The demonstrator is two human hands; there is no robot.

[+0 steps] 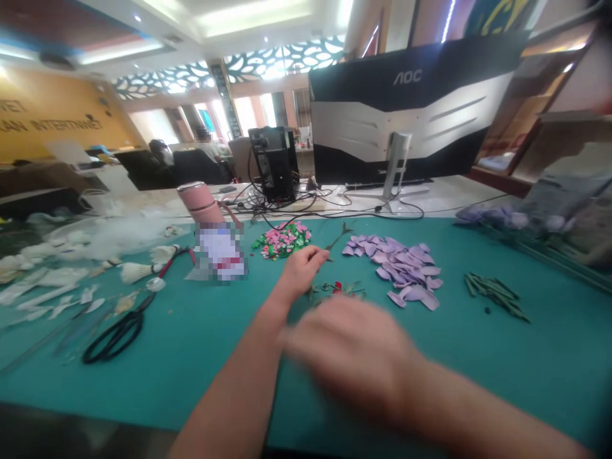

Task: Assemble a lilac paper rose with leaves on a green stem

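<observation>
My left hand (302,268) is closed in a pinch on a thin green stem (340,237) that slants up to the right and splits at its tip. Closer to the camera, my right hand (356,338) is smeared by motion, and its fingers cannot be made out. Partly covered by it lies a small group of green sprigs with red bits (338,288). To the right of both hands, purple petals (401,264) are heaped on the green mat (201,357). Behind my left hand sits a pile of small pink flowers with green leaves (285,240).
Green rolled pieces (495,294) lie far right. On the left are black-handled scissors (117,331), shuttlecocks (138,273), white scraps (62,277), a phone (222,252) and a pink bottle (199,203). A monitor (354,134) and cables stand behind; people sit in the background.
</observation>
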